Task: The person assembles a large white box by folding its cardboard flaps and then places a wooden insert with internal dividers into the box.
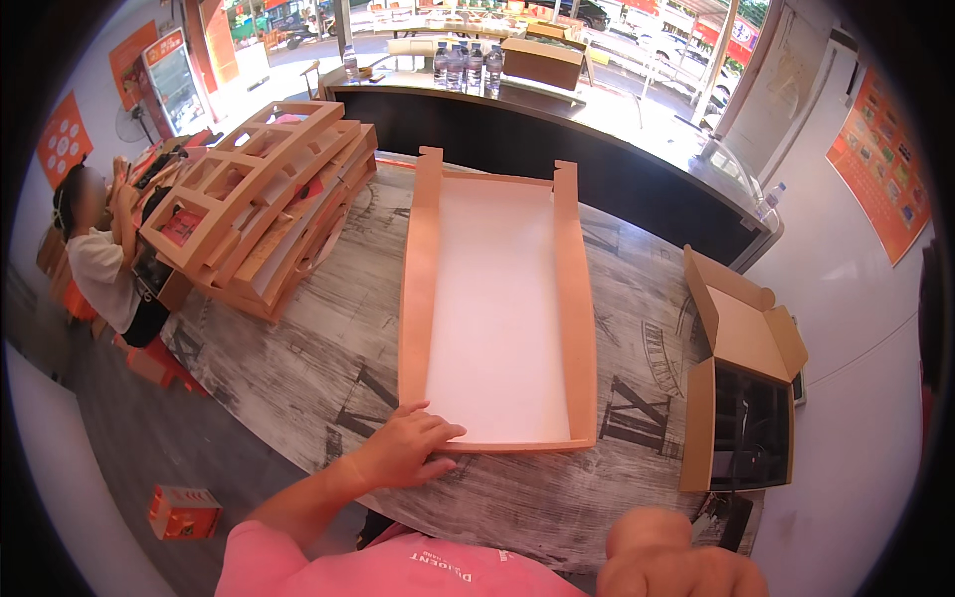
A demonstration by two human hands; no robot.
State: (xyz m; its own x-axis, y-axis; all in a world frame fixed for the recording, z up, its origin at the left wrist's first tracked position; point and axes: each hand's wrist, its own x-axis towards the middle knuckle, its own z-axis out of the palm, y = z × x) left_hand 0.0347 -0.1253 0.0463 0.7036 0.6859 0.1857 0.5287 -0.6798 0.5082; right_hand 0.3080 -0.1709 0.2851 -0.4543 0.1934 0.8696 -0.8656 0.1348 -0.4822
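A long shallow cardboard box tray (583,378) with a white inside lies lengthwise on the wood-patterned table before me. Its two long side walls stand up, and notched flaps stick out at the far end. My left hand (413,445) rests at its near left corner, fingers stretched over the edge and touching the white bottom, gripping nothing. At the lower right edge of the view, close to my body, my right hand (686,572) is curled with bent fingers. It is apart from the tray, and whatever is inside the fingers, if anything, is hidden.
Cardboard frames with window cutouts (244,209) are stacked at the left of the table (348,328). An open carton (701,423) with black contents stands at the right. Water bottles (468,70) and another carton (542,65) are on the far counter. A person (104,259) is at the left.
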